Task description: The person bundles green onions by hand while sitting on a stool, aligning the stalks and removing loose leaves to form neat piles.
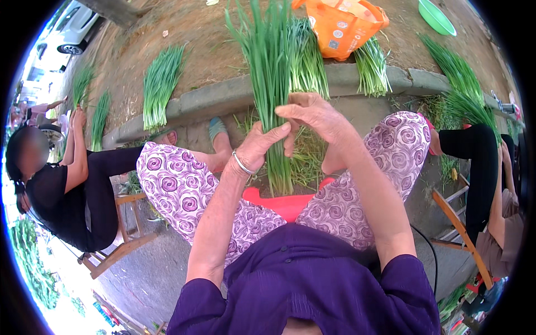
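A tall bunch of green chives (267,67) stands upright between my knees, its pale cut ends pointing down. My left hand (254,146) is wrapped round its lower half, thumb across the front; a silver bangle circles that wrist. Beside the stalks on the right is my right hand (321,120), its fingers curved and apart. One of its fingertips touches the leaves. Loose trimmed leaves (307,153) lie on the ground behind and below the hands. Part of a red plastic thing (287,206) shows between my thighs.
Chive bundles (162,86) lean along a concrete kerb (218,92). Beyond it are an orange bag (340,28) and a green basin (436,18). A person (61,178) sits on a wooden chair (125,240) at left; another person's dark-clad leg (472,156) and chair are at right.
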A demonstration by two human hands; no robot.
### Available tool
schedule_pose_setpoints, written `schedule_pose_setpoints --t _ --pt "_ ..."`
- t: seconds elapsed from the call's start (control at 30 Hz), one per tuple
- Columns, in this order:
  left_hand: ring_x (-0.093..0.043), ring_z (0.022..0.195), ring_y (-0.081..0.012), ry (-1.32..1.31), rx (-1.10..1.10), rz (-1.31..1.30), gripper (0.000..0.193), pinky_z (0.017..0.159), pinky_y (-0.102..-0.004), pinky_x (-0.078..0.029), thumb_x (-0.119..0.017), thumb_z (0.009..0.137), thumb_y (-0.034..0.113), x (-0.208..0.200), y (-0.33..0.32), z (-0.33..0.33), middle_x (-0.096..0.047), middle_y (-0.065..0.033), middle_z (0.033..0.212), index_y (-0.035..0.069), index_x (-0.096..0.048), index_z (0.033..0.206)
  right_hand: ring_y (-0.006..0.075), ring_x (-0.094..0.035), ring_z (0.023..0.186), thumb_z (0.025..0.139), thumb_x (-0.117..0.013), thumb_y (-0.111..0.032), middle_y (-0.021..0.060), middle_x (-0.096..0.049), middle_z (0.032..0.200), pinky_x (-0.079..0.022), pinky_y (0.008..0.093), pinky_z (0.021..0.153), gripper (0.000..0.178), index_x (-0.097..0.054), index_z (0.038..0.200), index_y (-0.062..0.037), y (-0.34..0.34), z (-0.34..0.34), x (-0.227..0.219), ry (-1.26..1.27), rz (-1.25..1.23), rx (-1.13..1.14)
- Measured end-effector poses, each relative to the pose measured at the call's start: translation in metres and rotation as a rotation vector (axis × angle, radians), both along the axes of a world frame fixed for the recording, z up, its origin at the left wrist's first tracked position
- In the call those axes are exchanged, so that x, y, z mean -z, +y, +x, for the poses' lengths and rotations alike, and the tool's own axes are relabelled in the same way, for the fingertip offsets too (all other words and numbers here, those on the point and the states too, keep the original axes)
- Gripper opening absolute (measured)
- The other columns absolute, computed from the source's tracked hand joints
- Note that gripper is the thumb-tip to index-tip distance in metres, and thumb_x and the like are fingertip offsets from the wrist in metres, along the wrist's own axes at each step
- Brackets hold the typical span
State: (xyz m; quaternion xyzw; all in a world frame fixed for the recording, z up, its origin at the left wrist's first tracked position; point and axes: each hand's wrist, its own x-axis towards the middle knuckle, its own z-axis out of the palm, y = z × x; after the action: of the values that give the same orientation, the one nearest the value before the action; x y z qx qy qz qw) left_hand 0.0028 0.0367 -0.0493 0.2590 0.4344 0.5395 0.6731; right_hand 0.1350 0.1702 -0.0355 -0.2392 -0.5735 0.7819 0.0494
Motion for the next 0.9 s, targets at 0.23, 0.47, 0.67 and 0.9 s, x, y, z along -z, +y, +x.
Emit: schedule_pose_setpoints --t 0.23,0.47,0.67,0.9 --pt "-0.059 0.064 -0.0163 -0.02 -0.051 0.057 0.057 0.055 -0.0278 -0.05 -0.037 0.095 0.053 -0.007 0.003 0.003 -0.062 -0.0114 0.086 0.002 -0.051 0.116 0.0143 -0.051 0.048 0.08 -0.068 -0.02 0.0094 -0.061 0.07 -0.05 0.0287 0.056 0.025 -0.06 0.089 0.0025 -0.009 -0.005 -0.005 0.112 -0.277 0.22" --pt "-0.061 0.065 -0.0177 -0.116 -0.048 0.052 0.054 0.054 -0.0273 -0.052 -0.033 0.096 0.053 -0.004 0.005 0.0 -0.064 -0.0126 0.088 0.007 -0.052 0.117 0.0114 -0.047 0.043 0.083 -0.064 -0.021 0.0071 -0.061 0.071 -0.042 0.0259 0.042 0.022 -0.059 0.089 0.0003 -0.01 -0.006 -0.001 0.157 -0.225 0.247" --pt "-0.062 0.065 -0.0181 -0.113 -0.065 0.043 0.053 0.056 -0.0278 -0.052 -0.034 0.096 0.05 -0.001 0.006 0.0 -0.063 -0.0128 0.089 0.005 -0.052 0.118 0.0123 -0.047 0.043 0.081 -0.066 -0.021 0.0069 -0.06 0.071 -0.041 0.0275 0.041 0.024 -0.058 0.088 0.0003 -0.01 -0.007 0.0 0.147 -0.232 0.262" --pt "-0.062 0.067 -0.0175 0.177 -0.005 -0.007 0.048 0.057 -0.0281 -0.053 -0.042 0.096 0.044 0.0 0.003 0.0 -0.063 -0.0123 0.091 0.002 -0.051 0.118 0.0096 -0.047 0.044 0.075 -0.073 -0.027 0.0039 -0.056 0.065 -0.034 0.0245 0.032 0.032 -0.06 0.087 -0.0006 -0.016 -0.012 -0.002 0.128 -0.135 0.332"
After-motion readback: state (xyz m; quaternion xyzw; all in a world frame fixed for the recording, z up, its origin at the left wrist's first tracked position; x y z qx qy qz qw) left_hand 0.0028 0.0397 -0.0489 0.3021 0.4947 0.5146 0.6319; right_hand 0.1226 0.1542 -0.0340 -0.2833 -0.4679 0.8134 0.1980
